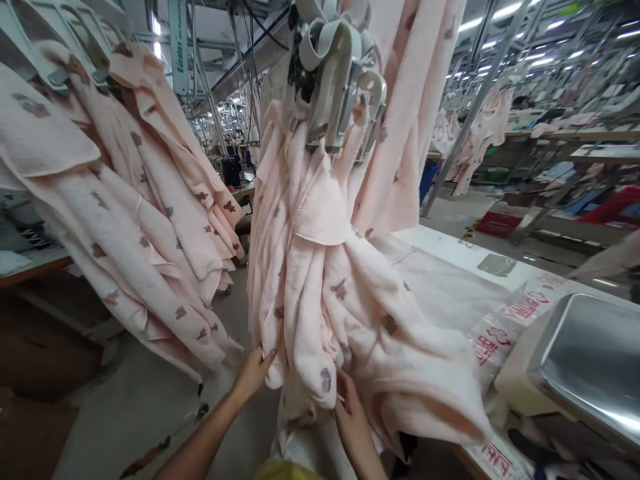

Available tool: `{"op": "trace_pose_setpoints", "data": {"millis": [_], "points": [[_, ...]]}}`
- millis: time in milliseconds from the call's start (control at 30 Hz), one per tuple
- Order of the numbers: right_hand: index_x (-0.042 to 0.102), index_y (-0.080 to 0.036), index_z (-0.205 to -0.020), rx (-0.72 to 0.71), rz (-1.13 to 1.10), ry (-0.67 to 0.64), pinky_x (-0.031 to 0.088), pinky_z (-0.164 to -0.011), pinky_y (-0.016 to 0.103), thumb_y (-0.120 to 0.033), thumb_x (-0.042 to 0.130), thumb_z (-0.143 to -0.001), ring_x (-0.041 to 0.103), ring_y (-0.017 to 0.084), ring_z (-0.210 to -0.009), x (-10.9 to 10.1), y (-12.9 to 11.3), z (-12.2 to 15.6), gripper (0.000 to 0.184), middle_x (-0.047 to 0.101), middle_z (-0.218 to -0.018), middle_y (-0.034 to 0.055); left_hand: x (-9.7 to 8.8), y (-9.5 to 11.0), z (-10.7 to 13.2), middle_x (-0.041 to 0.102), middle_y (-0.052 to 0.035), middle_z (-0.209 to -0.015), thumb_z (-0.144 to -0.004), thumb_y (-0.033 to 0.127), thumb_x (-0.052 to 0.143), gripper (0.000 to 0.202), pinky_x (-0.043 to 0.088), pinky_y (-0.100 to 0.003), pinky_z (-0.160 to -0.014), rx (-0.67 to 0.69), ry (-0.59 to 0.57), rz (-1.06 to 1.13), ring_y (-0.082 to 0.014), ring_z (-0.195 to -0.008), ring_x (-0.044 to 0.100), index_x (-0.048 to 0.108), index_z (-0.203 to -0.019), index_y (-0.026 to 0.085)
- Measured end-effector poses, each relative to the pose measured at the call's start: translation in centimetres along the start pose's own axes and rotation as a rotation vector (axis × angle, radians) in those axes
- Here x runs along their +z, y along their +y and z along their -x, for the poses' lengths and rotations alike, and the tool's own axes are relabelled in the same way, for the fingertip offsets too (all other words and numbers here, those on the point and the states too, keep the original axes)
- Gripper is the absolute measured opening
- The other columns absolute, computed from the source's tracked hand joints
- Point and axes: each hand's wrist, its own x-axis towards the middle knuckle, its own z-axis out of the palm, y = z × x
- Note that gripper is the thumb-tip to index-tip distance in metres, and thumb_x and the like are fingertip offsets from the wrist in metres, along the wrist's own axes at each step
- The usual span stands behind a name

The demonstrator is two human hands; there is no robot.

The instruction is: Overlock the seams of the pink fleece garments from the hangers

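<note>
A bundle of pale pink fabric pieces with small brown prints hangs from grey overhead clamps in the middle of the view. My left hand touches the bundle's lower left edge, its fingers pressed against the cloth. At the lower middle of the bundle, my right hand has its fingers closed on a fold of the pink fabric. Part of the fabric spreads onto the white table to the right.
More pink pieces hang on clamps at the left. A metal sewing machine bed sits at the right on the table, with printed plastic beside it. Concrete floor lies below left, and rows of workstations stretch behind.
</note>
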Motion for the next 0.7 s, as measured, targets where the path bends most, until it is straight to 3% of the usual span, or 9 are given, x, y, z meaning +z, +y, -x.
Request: {"op": "trace_pose_setpoints", "data": {"millis": [100, 233, 300, 367, 467, 500, 567, 633, 700], "points": [[0.052, -0.017, -0.113, -0.182, 0.216, 0.126, 0.051, -0.078, 0.032, -0.029, 0.053, -0.084, 0.06, 0.023, -0.096, -1.5, -0.3, 2.2, 0.032, 0.061, -0.106, 0.0112, -1.9, 1.2, 1.2, 0.053, -0.003, -0.055, -0.081, 0.047, 0.04, 0.04, 0.037, -0.026, -0.055, 0.009, -0.065, -0.027, -0.0191, -0.06, 0.054, 0.049, -0.058, 0.016], [0.046, -0.015, -0.124, -0.517, 0.222, -0.212, 0.047, -0.088, 0.034, -0.043, 0.061, -0.078, 0.053, 0.028, -0.109, 0.2, -3.5, 3.8, 0.056, 0.056, -0.117, 0.0143, -5.2, 7.0, 2.5, 0.051, 0.0004, -0.055, -0.082, 0.056, 0.039, 0.049, 0.032, -0.021, -0.049, 0.169, -0.261, 0.082, -0.0127, -0.054, 0.049, 0.047, -0.057, 0.014], [0.049, -0.014, -0.123, -0.432, 0.158, -0.262, 0.048, -0.088, 0.035, -0.049, 0.059, -0.078, 0.053, 0.029, -0.11, 1.2, -5.7, 3.5, 0.058, 0.058, -0.116, 0.015, -6.3, 10.9, 3.3, 0.054, -0.0011, -0.056, -0.084, 0.057, 0.035, 0.053, 0.035, -0.02, -0.048, 0.256, -0.425, 0.185, -0.0121, -0.053, 0.051, 0.051, -0.06, 0.013], [0.059, -0.016, -0.111, -0.239, 0.068, -0.136, 0.051, -0.08, 0.033, -0.047, 0.052, -0.084, 0.059, 0.027, -0.097, 1.0, -8.3, 2.5, 0.042, 0.065, -0.101, 0.0118, -7.3, 14.8, 3.9, 0.059, -0.0033, -0.058, -0.086, 0.056, 0.031, 0.056, 0.039, -0.02, -0.049, 0.368, -0.581, 0.248, -0.0125, -0.053, 0.055, 0.056, -0.063, 0.012], [0.066, -0.016, -0.09, 0.001, -0.084, 0.082, 0.052, -0.066, 0.03, -0.048, 0.054, -0.083, 0.062, 0.024, -0.076, -2.5, -13.5, 0.4, 0.035, 0.067, -0.082, 0.0075, -9.3, 20.6, 4.2, 0.065, -0.0041, -0.074, -0.08, 0.054, 0.05, 0.042, 0.046, -0.023, -0.062, 0.727, -0.39, 0.228, -0.0148, -0.067, 0.06, 0.063, -0.08, 0.014], [0.065, -0.016, -0.089, 0.004, -0.146, 0.163, 0.051, -0.064, 0.029, -0.049, 0.056, -0.081, 0.061, 0.023, -0.075, -4.3, -15.7, -0.3, 0.035, 0.066, -0.079, 0.0068, -9.8, 22.7, 4.1, 0.066, -0.0046, -0.086, -0.072, 0.053, 0.061, 0.041, 0.047, -0.025, -0.07, 0.874, -0.268, 0.202, -0.0171, -0.078, 0.061, 0.062, -0.091, 0.016], [0.064, -0.018, -0.087, -0.095, -0.224, 0.299, 0.05, -0.062, 0.027, -0.049, 0.061, -0.079, 0.061, 0.021, -0.071, -8.3, -19.9, -1.6, 0.032, 0.066, -0.077, 0.005, -10.3, 26.9, 3.6, 0.061, -0.0051, -0.106, -0.061, 0.048, 0.072, 0.058, 0.045, -0.03, -0.082, 1.118, -0.22, 0.095, -0.0218, -0.097, 0.057, 0.056, -0.109, 0.02], [0.063, -0.022, -0.094, -0.201, -0.282, 0.327, 0.049, -0.06, 0.027, -0.051, 0.063, -0.076, 0.061, 0.02, -0.072, -12.1, -23.2, -2.8, 0.034, 0.065, -0.082, 0.0036, -10.3, 31.1, 3.0, 0.062, -0.002, -0.103, -0.069, 0.039, 0.069, 0.047, 0.046, -0.029, -0.082, 1.304, -0.313, -0.009, -0.0201, -0.095, 0.058, 0.055, -0.11, 0.021], [0.062, -0.023, -0.104, -0.239, -0.311, 0.157, 0.05, -0.062, 0.031, -0.071, 0.048, -0.075, 0.061, 0.024, -0.079, -15.4, -24.6, -3.5, 0.058, 0.065, -0.089, 0.0059, -10.0, 34.7, 2.4, 0.063, 0.0015, -0.091, -0.079, 0.027, 0.059, 0.025, 0.047, -0.024, -0.075, 1.422, -0.264, 0.04, -0.0146, -0.084, 0.06, 0.059, -0.103, 0.019]]}}
